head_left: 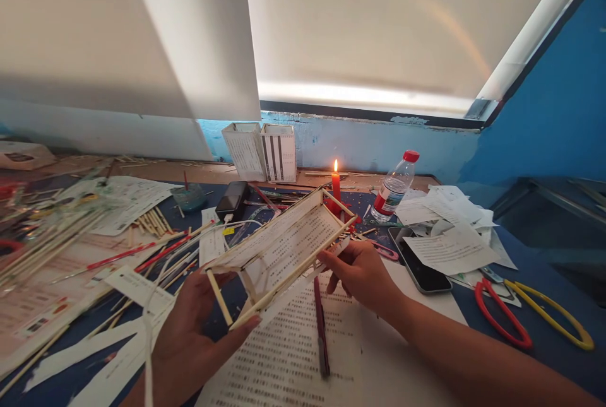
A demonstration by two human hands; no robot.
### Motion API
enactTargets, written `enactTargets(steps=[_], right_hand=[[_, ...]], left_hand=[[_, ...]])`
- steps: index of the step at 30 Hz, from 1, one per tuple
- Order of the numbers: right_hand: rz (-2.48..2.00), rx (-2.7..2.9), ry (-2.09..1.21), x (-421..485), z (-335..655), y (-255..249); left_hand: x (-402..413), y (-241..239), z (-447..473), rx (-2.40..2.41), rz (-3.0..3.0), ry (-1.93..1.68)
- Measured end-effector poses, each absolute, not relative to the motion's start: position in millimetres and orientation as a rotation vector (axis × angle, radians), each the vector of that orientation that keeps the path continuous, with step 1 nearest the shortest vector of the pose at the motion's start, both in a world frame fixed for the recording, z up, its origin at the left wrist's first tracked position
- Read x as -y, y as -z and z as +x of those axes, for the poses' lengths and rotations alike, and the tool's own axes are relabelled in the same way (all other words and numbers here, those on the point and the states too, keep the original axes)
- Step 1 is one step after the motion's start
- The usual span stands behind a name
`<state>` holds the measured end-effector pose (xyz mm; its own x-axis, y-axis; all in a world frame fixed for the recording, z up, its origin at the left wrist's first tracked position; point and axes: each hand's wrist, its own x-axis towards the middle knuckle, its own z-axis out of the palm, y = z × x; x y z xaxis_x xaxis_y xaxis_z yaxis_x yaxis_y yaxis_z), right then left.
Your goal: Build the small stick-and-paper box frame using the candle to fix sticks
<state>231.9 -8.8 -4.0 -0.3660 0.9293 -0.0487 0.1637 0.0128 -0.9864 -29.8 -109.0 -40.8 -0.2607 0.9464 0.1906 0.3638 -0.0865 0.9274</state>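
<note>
Both hands hold a tilted, box-shaped frame of thin wooden sticks (286,288) with printed paper (303,236) lining its sides. My left hand (192,331) grips the near left end, thumb along the lower stick. At the right, my right hand (353,271) pinches the lower edge, where a loose paper flap hangs. Just behind the frame's far end burns a red candle (336,185). A dark red pen-like tool (320,331) lies below on a printed sheet (279,363). The frame hides part of the table behind it.
Two paper-covered boxes (278,154) stand by the wall. A plastic bottle (394,186), a phone (421,262), paper scraps (445,224) and red-and-yellow-handled scissors (504,312) are on the right. Loose sticks (156,221), paper strips (89,353), a black power bank (233,200) and a white cable (148,331) lie left.
</note>
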Motion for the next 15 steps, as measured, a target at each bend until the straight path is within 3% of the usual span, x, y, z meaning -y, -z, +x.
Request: enactTargets(steps=[8, 15], right_hand=[[-1.143, 1.478, -1.614, 4.0, 227.5, 8.2], [-1.053, 1.608, -1.321, 10.2, 224.2, 14.3]], left_hand=[[106.3, 50.2, -34.7, -1.638, 1.466, -1.416], [106.6, 48.2, -30.4, -1.62, 1.378, -1.48]])
